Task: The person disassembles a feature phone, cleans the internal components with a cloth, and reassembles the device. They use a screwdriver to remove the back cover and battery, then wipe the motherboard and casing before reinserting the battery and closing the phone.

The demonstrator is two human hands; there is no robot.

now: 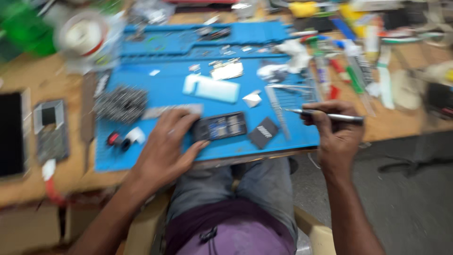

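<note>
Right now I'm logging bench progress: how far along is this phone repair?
Done: the opened phone has its back off, insides showing. In hand: the left hand steadies it on the blue mat; the right hand holds a screwdriver clear of it. Left: closing it up.

I'm looking at a small electronics repair workshop: a blue work mat (155, 94) on a wooden bench (37, 80), an opened phone (219, 126), loose phone parts (49, 130), tape roll (85, 35), and scattered tools (344, 66) crowding the bench.
</note>
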